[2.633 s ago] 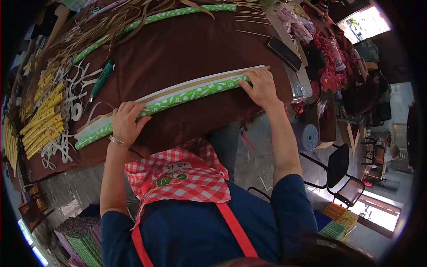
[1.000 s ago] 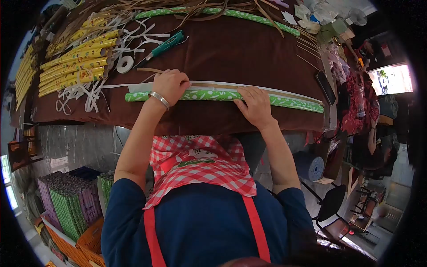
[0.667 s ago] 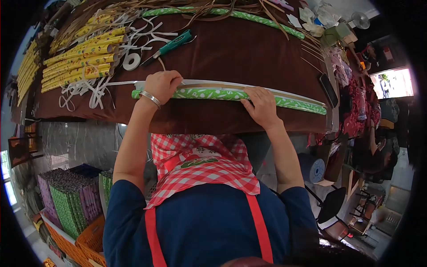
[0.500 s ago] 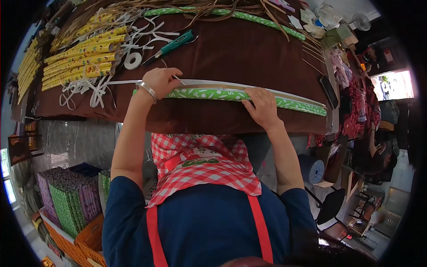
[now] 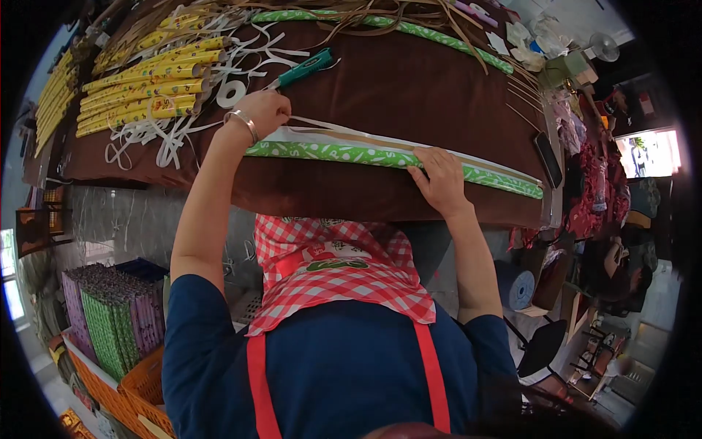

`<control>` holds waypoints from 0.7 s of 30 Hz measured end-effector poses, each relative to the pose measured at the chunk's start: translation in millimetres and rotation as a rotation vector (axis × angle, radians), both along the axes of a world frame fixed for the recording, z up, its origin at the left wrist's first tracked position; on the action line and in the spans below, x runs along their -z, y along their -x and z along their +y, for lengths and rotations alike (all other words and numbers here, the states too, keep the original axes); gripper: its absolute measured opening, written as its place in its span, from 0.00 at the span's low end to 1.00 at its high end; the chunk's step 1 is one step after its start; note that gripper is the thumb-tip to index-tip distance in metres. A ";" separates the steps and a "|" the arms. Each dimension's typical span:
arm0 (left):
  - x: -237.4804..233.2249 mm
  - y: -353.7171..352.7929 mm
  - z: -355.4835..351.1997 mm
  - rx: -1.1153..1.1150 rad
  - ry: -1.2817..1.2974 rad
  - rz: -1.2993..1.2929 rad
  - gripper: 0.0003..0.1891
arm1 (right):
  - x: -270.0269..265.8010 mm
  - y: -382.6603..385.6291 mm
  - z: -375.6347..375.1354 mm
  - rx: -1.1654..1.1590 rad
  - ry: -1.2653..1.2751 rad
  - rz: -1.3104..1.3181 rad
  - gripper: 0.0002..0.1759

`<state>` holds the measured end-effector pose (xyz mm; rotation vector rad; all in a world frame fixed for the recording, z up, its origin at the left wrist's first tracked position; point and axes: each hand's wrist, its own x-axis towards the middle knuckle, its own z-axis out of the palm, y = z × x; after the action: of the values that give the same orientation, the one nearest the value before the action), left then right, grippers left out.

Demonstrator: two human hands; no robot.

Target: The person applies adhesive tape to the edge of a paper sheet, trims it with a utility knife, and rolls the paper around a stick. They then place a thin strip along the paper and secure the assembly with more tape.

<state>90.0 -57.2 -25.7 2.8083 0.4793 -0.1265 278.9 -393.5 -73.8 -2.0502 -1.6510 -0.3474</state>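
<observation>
A long green patterned strip point(image 5: 344, 154) with a white and tan upper edge lies along the near side of the brown-covered table. Pinched in my left hand point(image 5: 262, 113), just above the strip's left end, is a narrow white tape point(image 5: 318, 123) that runs down to the right along the strip. My right hand point(image 5: 442, 179) rests on the strip right of its middle, fingers over the upper edge and thumb apart. Past my left hand lie a teal-handled tool point(image 5: 306, 67) and a roll of white tape point(image 5: 231, 94).
Yellow patterned rolls point(image 5: 146, 88) and loose white strips are at the left. Another green strip point(image 5: 424, 33) and brown strips lie along the far side. A phone point(image 5: 548, 159) sits at the table's right edge. Orange baskets point(image 5: 102, 388) hold folded green and purple bundles below left.
My left hand has lifted away from the green strip, drawing the narrow tape up from it. The view has shifted slightly. My right hand stays on the strip.
</observation>
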 end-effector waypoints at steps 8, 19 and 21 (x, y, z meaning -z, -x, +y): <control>-6.0 115.3 94.7 -0.474 -0.097 -0.178 0.10 | 0.0 1.0 -0.3 0.006 0.006 0.011 0.17; -0.7 298.9 197.8 -1.086 -0.429 -0.048 0.18 | 1.7 -1.1 -1.3 -0.005 0.010 0.013 0.17; 3.6 301.2 198.7 -1.103 -0.408 -0.079 0.20 | 0.9 -1.0 -1.0 -0.001 0.016 0.014 0.17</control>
<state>-211.2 141.5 -29.3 2.4250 2.0874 0.3445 279.9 -394.5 -74.7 -2.0587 -1.6519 -0.3198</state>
